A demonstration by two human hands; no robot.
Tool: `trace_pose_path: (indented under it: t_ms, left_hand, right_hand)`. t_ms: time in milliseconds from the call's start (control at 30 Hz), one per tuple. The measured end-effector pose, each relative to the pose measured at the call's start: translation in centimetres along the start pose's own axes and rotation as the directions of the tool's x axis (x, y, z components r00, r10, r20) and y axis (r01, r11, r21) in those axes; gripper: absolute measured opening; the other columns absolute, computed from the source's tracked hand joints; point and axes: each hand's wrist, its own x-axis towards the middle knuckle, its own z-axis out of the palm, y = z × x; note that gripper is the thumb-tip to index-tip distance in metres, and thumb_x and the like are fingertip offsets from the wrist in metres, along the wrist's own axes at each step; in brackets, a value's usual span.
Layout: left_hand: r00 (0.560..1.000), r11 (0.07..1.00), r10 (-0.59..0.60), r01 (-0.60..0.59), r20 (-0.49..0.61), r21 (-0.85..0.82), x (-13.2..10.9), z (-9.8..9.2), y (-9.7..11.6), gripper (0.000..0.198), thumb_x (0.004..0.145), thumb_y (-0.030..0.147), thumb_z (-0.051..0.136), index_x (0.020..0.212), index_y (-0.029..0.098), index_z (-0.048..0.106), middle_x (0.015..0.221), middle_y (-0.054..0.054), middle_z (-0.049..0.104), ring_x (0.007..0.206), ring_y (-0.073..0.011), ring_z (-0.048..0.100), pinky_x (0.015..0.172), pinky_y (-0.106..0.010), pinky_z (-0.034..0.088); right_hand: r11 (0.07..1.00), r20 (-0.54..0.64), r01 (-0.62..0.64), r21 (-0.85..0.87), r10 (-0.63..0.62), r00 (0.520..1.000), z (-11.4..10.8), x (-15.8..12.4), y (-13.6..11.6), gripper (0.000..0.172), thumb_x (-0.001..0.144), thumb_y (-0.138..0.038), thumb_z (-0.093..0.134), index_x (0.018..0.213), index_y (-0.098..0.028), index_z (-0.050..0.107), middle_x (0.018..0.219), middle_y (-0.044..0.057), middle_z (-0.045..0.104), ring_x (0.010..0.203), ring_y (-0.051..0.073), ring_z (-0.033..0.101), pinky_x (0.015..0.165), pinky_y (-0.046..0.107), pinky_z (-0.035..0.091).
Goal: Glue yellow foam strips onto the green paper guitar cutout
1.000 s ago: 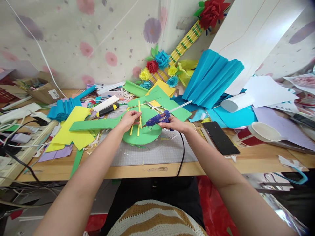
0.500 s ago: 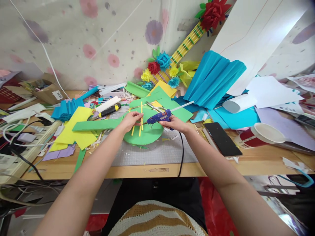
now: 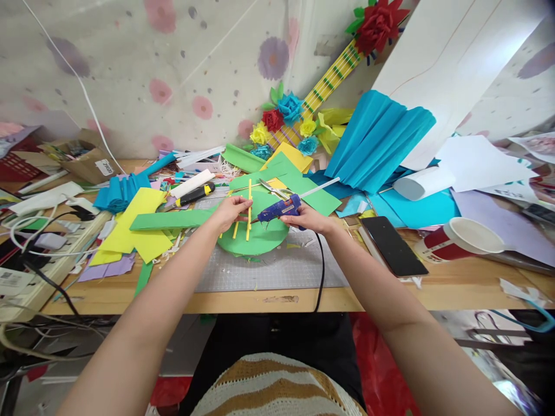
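Paper: pinching yellow strip (image 3: 250, 216) over green disc (image 3: 269, 236) with left hand (image 3: 234, 212), gripping glue gun (image 3: 280, 210) above disc's right edge with right hand (image 3: 304, 218); could burn left fingertips (image 3: 248, 203) or skew strip through one nozzle (image 3: 255, 220) slip.

I read the hot glue gun (image 3: 280, 209) as smooth blue plastic with a slight sheen, and its glue stick (image 3: 321, 186) as whitish, translucent plastic. The green disc (image 3: 269, 240) looks like matt card to me; the yellow strips (image 3: 250, 190) seem to be paper. I see bare metal on the scissors (image 3: 269, 185), dark gloss on the smartphone (image 3: 393, 245), matt, ribbed blue crepe paper (image 3: 377, 144), pale wood on the tabletop (image 3: 243, 299), scuffed at its front edge, and open-knit cloth in the striped top (image 3: 273, 387).
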Motion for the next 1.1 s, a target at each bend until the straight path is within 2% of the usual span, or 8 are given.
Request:
trace_pose_path:
  t_ms: [167, 600, 1100]
  left_hand:
    - [1.0, 1.0, 0.0, 0.0, 0.005, 0.001, 0.1, 0.0, -0.2, 0.03, 0.058, 0.034, 0.078, 0.066, 0.013, 0.057, 0.06, 0.003, 0.054, 0.051, -0.0052, 0.05, 0.048, -0.018, 0.047]
    - [0.998, 0.996, -0.03, 0.025, 0.06, 0.082, -0.9, 0.2, 0.2, 0.03, 0.059, 0.036, 0.077, 0.066, 0.013, 0.058, 0.059, 0.002, 0.057, 0.051, -0.007, 0.051, 0.044, -0.018, 0.042]
    - [0.991, 0.994, -0.084, 0.075, 0.102, 0.082, -1.0, 0.1, 0.2, 0.033, 0.055, 0.036, 0.079, 0.065, 0.014, 0.057, 0.057, 0.003, 0.053, 0.049, -0.0057, 0.048, 0.042, -0.017, 0.04]
  right_hand:
    - [1.0, 0.031, 0.011, -0.021, -0.01, 0.999, -0.2, -0.1, -0.2, 0.048, 0.065, -0.062, 0.062, 0.062, -0.016, 0.048, 0.053, -0.004, 0.042, 0.048, 0.006, 0.035, 0.044, 0.023, 0.025]
    - [1.0, -0.023, 0.024, -0.006, -0.024, 0.999, -0.2, 0.1, 0.3, 0.047, 0.064, -0.063, 0.063, 0.061, -0.018, 0.047, 0.051, -0.004, 0.041, 0.048, 0.008, 0.035, 0.044, 0.024, 0.025]
    - [1.0, -0.068, 0.024, 0.016, -0.023, 0.997, -0.2, 0.5, 1.1, 0.05, 0.066, -0.064, 0.061, 0.057, -0.019, 0.043, 0.05, -0.004, 0.039, 0.047, 0.007, 0.032, 0.044, 0.024, 0.023]
